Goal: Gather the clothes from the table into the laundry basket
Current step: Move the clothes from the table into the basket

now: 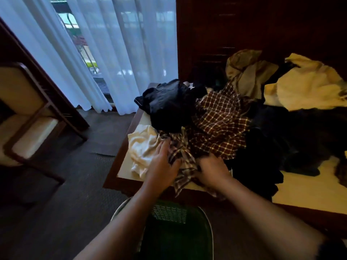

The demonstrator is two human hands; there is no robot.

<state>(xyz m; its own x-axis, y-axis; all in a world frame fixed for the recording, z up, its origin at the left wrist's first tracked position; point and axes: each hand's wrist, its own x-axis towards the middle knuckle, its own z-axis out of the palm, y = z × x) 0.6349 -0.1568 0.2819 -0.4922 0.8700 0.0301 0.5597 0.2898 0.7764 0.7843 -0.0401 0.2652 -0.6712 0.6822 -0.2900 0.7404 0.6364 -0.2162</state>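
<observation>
A heap of clothes covers the table [308,192]. Nearest me lies a brown-and-white checked shirt [219,128], with a white garment [142,147] at its left and a dark one [169,104] behind. My left hand [163,166] lies on the checked shirt's near edge, fingers curled into the cloth. My right hand [212,171] grips the same shirt from the right. A green laundry basket [174,231] stands on the floor below my arms, in front of the table.
Black clothes [281,143], a khaki garment [247,72] and a cream one [308,85] lie further right and back. A wooden chair [28,117] stands at left on the dark carpet. White curtains [116,53] hang behind, next to a dark wooden cabinet [262,25].
</observation>
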